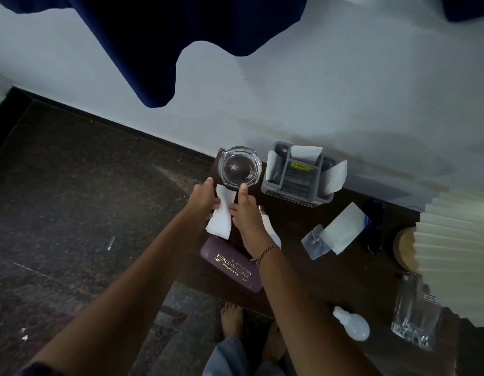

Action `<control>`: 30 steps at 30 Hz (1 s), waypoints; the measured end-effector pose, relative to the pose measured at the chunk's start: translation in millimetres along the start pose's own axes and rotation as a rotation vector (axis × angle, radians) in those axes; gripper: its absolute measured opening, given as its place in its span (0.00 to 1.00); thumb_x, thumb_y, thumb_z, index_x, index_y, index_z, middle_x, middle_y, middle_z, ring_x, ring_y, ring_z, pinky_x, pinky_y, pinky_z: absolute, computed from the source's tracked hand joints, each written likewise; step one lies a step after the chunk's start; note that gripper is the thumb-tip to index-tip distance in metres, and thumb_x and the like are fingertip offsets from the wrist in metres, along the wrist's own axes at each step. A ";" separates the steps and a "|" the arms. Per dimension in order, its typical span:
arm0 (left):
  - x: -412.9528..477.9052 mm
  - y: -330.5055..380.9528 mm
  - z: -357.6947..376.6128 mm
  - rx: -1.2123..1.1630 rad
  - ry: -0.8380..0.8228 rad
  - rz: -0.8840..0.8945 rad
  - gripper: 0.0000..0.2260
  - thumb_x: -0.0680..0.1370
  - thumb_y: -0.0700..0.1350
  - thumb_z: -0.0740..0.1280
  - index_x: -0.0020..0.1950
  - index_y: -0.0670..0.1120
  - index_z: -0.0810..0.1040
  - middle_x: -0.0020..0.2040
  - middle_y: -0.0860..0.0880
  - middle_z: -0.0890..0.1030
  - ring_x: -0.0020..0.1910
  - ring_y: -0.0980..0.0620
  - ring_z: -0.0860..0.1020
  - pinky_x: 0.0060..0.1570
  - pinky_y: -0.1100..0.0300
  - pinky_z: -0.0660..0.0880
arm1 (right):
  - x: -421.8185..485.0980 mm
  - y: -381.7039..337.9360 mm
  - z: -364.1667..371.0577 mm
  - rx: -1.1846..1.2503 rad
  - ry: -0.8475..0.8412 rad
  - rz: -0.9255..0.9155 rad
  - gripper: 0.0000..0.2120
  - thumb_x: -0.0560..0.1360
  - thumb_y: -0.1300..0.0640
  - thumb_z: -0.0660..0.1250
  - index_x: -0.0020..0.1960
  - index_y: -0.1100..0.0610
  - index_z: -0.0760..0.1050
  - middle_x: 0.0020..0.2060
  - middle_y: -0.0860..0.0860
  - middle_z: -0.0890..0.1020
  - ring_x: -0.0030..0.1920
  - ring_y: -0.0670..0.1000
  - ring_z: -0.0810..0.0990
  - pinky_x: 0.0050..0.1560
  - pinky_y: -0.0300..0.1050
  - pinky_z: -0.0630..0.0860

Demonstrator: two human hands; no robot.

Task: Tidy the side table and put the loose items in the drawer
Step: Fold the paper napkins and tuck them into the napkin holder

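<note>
Status: early. Nearly all the loose items lie out on the dark brown wooden side table [316, 280]. No drawer is in view, so nothing can be logged as stowed. Item in hand: a white paper tissue [220, 217], held just on the near side of the round clear glass ashtray [240, 166]. The left hand [204, 198] pinches the tissue's left edge with curled fingers, thumb straight out toward the ashtray. The right hand [245, 210] has curled fingers on the tissue's right edge, thumb raised close to the ashtray rim (contact with the glass: cannot tell). Left to clear, placed from the ashtray:
- a grey plastic caddy stuffed with white napkins [300, 176], just to its right;
- a maroon spectacle case with gold lettering [232, 264], nearer the person;
- a white bottle with a metallic cap [272, 229], mostly hidden under the right wrist;
- a clear plastic packet with white paper [335, 234] and a dark blue object [373, 226], further right;
- a white light bulb [352, 325] and a clear thick-based glass tumbler [414, 316], well apart at the near right.

A cream pleated lampshade [458, 240] stands far right. Room: dim, with a white wall stained behind the table, a dark blue curtain [154, 50] above, and a dark speckled stone floor [72, 185] with scraps of litter.
</note>
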State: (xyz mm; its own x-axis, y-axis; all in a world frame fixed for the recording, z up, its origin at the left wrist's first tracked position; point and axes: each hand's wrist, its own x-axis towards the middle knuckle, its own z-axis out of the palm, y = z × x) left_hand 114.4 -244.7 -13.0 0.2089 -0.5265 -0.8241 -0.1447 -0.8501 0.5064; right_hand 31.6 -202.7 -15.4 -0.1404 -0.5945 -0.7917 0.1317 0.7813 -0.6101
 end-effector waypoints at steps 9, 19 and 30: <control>-1.4 7.6 -6.3 -0.017 -0.069 0.006 0.17 0.81 0.45 0.53 0.63 0.36 0.72 0.54 0.40 0.80 0.46 0.47 0.77 0.46 0.55 0.70 | -4.5 -3.2 1.2 0.075 -0.057 -0.071 0.27 0.79 0.39 0.48 0.67 0.57 0.65 0.59 0.58 0.78 0.58 0.54 0.77 0.64 0.49 0.71; -38.0 14.8 -16.1 0.179 -0.166 0.345 0.10 0.74 0.36 0.68 0.54 0.37 0.79 0.40 0.43 0.81 0.37 0.52 0.78 0.37 0.66 0.78 | -44.3 -18.6 -24.5 -0.028 -0.037 -0.289 0.12 0.81 0.50 0.53 0.56 0.53 0.71 0.54 0.55 0.80 0.56 0.54 0.79 0.61 0.52 0.75; -84.2 18.4 10.5 0.245 -0.175 0.491 0.06 0.72 0.39 0.72 0.46 0.40 0.79 0.34 0.48 0.79 0.28 0.61 0.79 0.24 0.70 0.73 | -75.6 -43.4 -100.0 -0.330 0.035 -0.551 0.17 0.74 0.63 0.67 0.61 0.55 0.71 0.56 0.50 0.79 0.49 0.40 0.76 0.53 0.35 0.77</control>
State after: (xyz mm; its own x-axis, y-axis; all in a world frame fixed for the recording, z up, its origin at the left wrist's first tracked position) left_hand 84.0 -215.8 63.0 -0.0991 -0.8309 -0.5476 -0.4087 -0.4678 0.7837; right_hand -61.6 -172.6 74.2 -0.1344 -0.9233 -0.3597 -0.2766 0.3836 -0.8811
